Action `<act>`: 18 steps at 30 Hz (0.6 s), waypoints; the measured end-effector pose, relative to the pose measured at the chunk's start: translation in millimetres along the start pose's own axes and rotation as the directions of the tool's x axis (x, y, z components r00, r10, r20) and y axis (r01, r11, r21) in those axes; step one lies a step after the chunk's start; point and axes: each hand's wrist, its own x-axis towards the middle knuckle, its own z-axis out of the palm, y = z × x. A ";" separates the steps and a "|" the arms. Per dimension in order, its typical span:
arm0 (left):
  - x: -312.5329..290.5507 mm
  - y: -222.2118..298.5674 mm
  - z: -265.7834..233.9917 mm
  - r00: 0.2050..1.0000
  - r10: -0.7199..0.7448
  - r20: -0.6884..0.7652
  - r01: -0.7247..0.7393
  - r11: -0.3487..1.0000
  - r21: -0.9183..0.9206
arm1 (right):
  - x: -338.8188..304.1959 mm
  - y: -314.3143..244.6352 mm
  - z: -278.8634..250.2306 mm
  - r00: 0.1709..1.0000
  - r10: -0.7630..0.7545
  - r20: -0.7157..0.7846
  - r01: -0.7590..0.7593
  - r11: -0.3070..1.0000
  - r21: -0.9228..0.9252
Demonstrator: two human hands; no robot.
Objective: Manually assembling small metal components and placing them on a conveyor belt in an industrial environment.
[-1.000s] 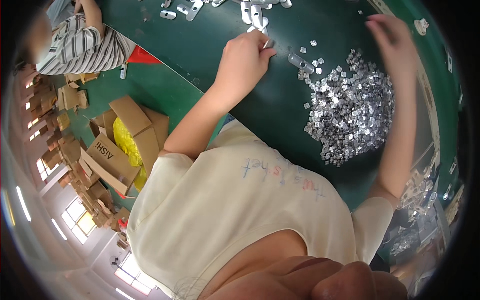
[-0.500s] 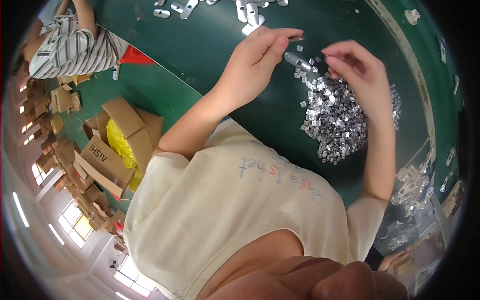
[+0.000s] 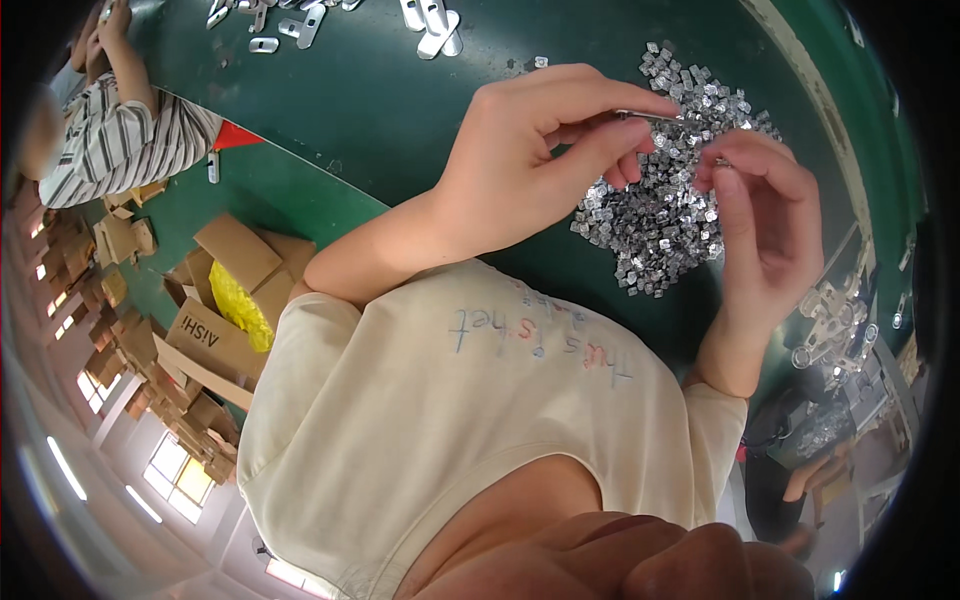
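Observation:
In my left hand (image 3: 550,150), thumb and fingers pinch a thin silver metal plate (image 3: 650,117), seen nearly edge-on. It points toward my right hand (image 3: 765,205). Between the right thumb and forefinger sits a small metal piece (image 3: 722,162), mostly covered by the fingertips. The two hands are close but apart, over a pile of small square silver clips (image 3: 650,235) on the dark green table (image 3: 400,120). Part of the pile is hidden behind both hands.
Several oblong silver plates (image 3: 432,30) lie at the far side of the table. One loose clip (image 3: 541,62) sits beyond my left hand. Larger metal parts (image 3: 830,330) are at the right. Left stands an open cardboard box (image 3: 215,335) with a yellow bag; a person in stripes (image 3: 130,140) sits farther off.
My left hand has moved right, bringing its plate over the pile. The right hand has turned, and a small piece now shows in its fingertips. The whole view has shifted slightly.

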 end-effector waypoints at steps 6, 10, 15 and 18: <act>1.9 -7.2 1.9 1.000 -0.021 -0.021 0.020 0.997 -0.071 | 1.6 2.5 1.5 0.968 -0.247 0.050 0.249 0.908 -0.338; 1.7 4.3 1.9 0.981 -0.187 0.051 0.193 0.952 -0.236 | 0.3 6.0 5.5 0.976 -0.219 -0.019 0.207 0.944 -0.257; -1.7 5.9 5.3 0.985 -0.165 0.046 0.171 0.928 -0.331 | -3.5 -1.6 0.7 0.861 -0.414 0.296 0.502 0.597 -0.626; -5.7 3.7 8.3 0.995 -0.091 0.037 0.098 0.942 -0.321 | -6.3 -2.7 4.5 0.815 -0.466 0.343 0.561 0.491 -0.667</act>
